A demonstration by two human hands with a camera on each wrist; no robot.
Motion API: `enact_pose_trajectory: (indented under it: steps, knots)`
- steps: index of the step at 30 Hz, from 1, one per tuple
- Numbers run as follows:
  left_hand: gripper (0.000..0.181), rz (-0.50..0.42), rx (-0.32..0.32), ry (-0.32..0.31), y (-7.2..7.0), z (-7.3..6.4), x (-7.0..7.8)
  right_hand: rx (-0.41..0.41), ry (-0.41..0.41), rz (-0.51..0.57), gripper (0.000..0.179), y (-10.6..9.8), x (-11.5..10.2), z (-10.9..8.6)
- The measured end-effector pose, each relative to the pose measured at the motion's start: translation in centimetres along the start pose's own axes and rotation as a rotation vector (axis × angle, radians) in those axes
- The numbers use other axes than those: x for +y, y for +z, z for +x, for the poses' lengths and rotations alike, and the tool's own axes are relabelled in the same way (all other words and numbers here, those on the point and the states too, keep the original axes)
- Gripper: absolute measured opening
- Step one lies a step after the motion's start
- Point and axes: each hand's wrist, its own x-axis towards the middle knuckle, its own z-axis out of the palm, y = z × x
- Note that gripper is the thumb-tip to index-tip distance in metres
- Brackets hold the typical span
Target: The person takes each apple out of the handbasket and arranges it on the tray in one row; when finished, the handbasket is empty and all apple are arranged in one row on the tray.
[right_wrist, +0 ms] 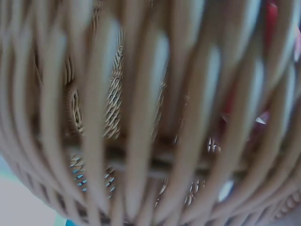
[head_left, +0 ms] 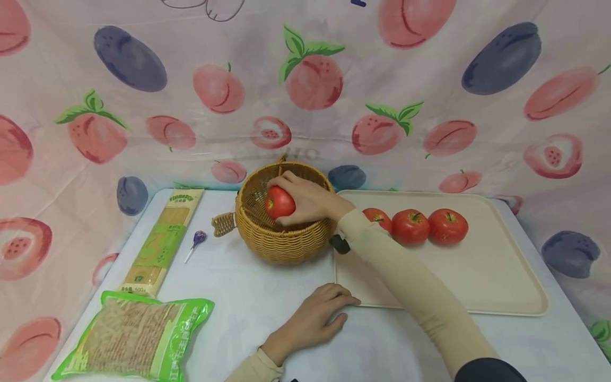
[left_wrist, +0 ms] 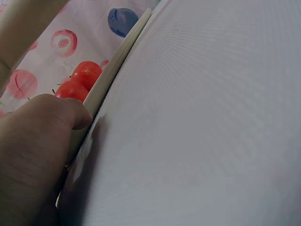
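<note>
My right hand (head_left: 307,199) grips a red apple (head_left: 278,202) at the mouth of a brown wicker basket (head_left: 284,249); the rim stands around the fingers. In the right wrist view the basket's weave (right_wrist: 150,117) fills the picture close up, with red patches showing through its gaps. My left hand (head_left: 321,314) lies palm down on the table, fingertips at the front left corner of a beige tray (head_left: 496,260). The left wrist view shows that hand (left_wrist: 37,141) beside the tray's edge (left_wrist: 117,61). On the tray three red apples (head_left: 410,227) sit in a row, the leftmost partly behind the right sleeve.
Left of the basket lie a purple-wrapped lollipop (head_left: 199,237) and a flat yellow-green noodle pack (head_left: 162,241). A green-edged plastic food bag (head_left: 133,337) lies at the table's front left. A fruit-print cloth (head_left: 267,95) hangs behind the white table (head_left: 229,307).
</note>
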Motion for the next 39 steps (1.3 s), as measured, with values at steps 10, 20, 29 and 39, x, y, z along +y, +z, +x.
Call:
enact_pose_trajectory:
  steps: [10,20,29,39]
  knots:
    - [0.033,0.015,0.016,0.03,0.1,-0.1,-0.1,0.139,0.028,0.097,0.071,-0.3,0.1,-1.1]
    - [0.033,0.009,0.015,0.017,0.3,-0.1,-0.2,0.242,0.035,0.185,0.081,-0.5,0.5,-2.9]
    - [0.033,0.005,0.014,0.009,0.0,-0.1,-0.2,0.363,-0.001,0.257,0.071,-0.7,1.2,-4.3]
    - [0.032,0.008,0.017,0.014,0.1,-0.1,-0.1,0.412,0.007,0.292,0.072,-0.7,1.6,-5.5]
